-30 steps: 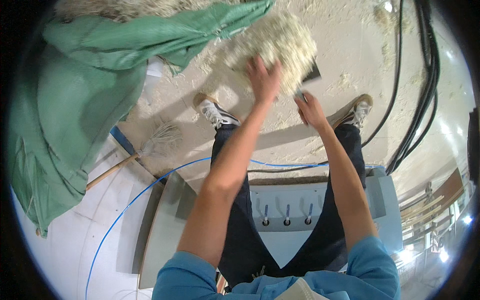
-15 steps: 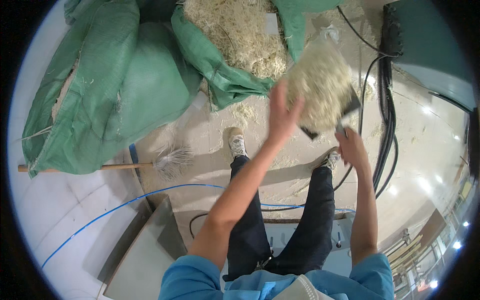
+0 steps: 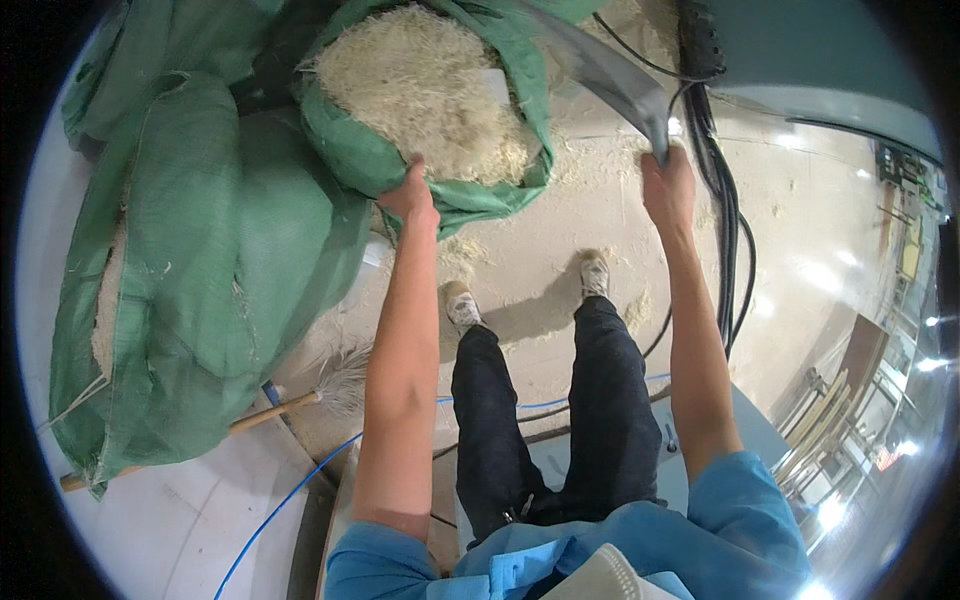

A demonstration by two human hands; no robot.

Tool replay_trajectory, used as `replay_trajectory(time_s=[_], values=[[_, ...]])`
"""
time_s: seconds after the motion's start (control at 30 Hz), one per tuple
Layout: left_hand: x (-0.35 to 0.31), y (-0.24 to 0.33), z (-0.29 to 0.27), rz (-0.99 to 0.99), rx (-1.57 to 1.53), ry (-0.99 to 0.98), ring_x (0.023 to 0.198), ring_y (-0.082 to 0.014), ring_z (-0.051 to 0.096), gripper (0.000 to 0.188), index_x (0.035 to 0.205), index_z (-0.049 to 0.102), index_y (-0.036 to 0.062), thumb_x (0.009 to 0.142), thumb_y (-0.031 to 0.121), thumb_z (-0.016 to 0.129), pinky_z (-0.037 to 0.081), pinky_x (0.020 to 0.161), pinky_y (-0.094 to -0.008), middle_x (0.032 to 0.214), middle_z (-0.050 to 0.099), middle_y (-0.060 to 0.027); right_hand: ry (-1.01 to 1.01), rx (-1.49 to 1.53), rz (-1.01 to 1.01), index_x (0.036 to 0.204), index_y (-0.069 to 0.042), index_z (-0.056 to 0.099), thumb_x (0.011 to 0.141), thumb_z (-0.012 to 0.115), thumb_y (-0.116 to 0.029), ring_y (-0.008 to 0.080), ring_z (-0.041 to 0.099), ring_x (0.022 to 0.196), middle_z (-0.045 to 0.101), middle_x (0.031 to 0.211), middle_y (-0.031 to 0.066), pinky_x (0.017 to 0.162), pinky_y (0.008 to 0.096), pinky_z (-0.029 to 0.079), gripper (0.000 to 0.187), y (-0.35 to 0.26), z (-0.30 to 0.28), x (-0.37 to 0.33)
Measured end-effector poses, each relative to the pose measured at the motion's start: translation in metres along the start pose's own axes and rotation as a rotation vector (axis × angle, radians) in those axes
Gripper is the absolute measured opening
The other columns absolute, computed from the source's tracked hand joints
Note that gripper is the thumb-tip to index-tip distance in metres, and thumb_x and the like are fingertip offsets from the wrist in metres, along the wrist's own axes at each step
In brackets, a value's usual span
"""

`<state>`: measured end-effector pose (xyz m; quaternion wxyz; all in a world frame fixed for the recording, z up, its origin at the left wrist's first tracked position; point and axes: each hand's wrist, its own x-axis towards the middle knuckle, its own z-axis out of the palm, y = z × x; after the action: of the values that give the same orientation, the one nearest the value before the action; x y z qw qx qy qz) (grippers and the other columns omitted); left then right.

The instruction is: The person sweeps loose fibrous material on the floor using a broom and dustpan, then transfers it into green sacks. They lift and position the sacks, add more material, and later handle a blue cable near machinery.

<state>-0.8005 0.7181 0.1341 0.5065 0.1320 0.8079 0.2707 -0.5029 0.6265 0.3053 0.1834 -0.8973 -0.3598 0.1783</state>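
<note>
An open green woven sack [image 3: 345, 140] stands ahead of me, full of pale wood shavings [image 3: 400, 75]. At its near rim is my left hand [image 3: 410, 197], its fingers closed on the sack's edge. My right hand [image 3: 668, 188] grips the handle of a grey metal dustpan [image 3: 610, 75], held tilted to the right of the sack. Motion smears the dustpan, and no load of shavings shows on it. A small white piece [image 3: 495, 86] sticks out among the shavings.
Full green sacks [image 3: 180, 260] lean at the left, over a wooden-handled broom [image 3: 275, 412]. Black cables [image 3: 722, 190] run down the right beside a green machine [image 3: 820, 60]. A blue hose [image 3: 290, 497] crosses the floor. Shavings lie scattered around my shoes [image 3: 462, 305].
The shavings carried on the dustpan are off it, and the dustpan has swung up. My left hand has moved from those shavings leftward to the sack's rim.
</note>
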Motion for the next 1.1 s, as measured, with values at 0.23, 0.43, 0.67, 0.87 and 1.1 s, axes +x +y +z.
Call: replay_trajectory(time_s=[0.23,0.43,0.67,0.87,1.1], values=[[0.009,-0.037,-0.035,0.010,-0.072,-0.083,0.080,-0.0246,0.063,0.044,0.115,0.053,-0.0088,0.093,0.027,0.065,0.055,0.062,-0.0378,0.105,0.061,-0.0168,-0.240,0.882,0.658,0.111,-0.002,0.060,0.078,0.078,-0.019,0.0159,0.060,0.080,0.063,0.097,0.0080,0.073,0.0323,0.049,0.041,0.089,0.173,0.055],[-0.030,-0.041,-0.077,-0.035,-0.064,-0.229,0.048,-0.0132,0.047,0.026,0.086,0.057,0.0032,0.094,0.027,0.064,0.039,0.043,-0.0316,0.062,0.050,-0.0021,-0.231,0.868,0.586,0.125,-0.004,0.059,0.077,0.073,-0.017,0.0241,0.059,0.097,0.064,0.109,0.0130,0.083,0.0377,0.046,0.052,0.054,0.332,0.086],[-0.111,0.014,-0.143,-0.034,-0.016,-0.067,0.044,-0.0126,0.047,0.022,0.085,0.059,0.0060,0.089,0.027,0.066,0.037,0.040,-0.0290,0.060,0.054,-0.0020,-0.088,0.835,0.709,0.100,0.005,0.064,0.079,0.069,-0.014,0.0236,0.063,0.081,0.064,0.088,0.0096,0.070,0.0384,0.050,0.029,0.043,0.244,0.090],[-0.172,0.124,-0.214,0.039,-0.028,-0.068,0.046,-0.0115,0.046,0.017,0.088,0.060,0.0065,0.088,0.023,0.066,0.033,0.038,-0.0282,0.064,0.056,-0.0015,-0.174,1.590,0.777,0.102,0.006,0.062,0.088,0.054,-0.004,0.0293,0.066,0.092,0.066,0.099,0.0176,0.080,0.0407,0.054,0.020,-0.001,0.040,0.100],[-0.196,0.252,-0.261,0.256,-0.245,0.094,0.055,-0.0131,0.050,0.022,0.099,0.060,0.0021,0.087,0.019,0.067,0.040,0.049,-0.0297,0.079,0.060,-0.0043,-0.295,1.797,0.679,0.104,0.006,0.058,0.087,0.058,-0.004,0.0271,0.065,0.090,0.064,0.098,0.0141,0.080,0.0375,0.052,0.019,-0.112,-0.044,0.052]])
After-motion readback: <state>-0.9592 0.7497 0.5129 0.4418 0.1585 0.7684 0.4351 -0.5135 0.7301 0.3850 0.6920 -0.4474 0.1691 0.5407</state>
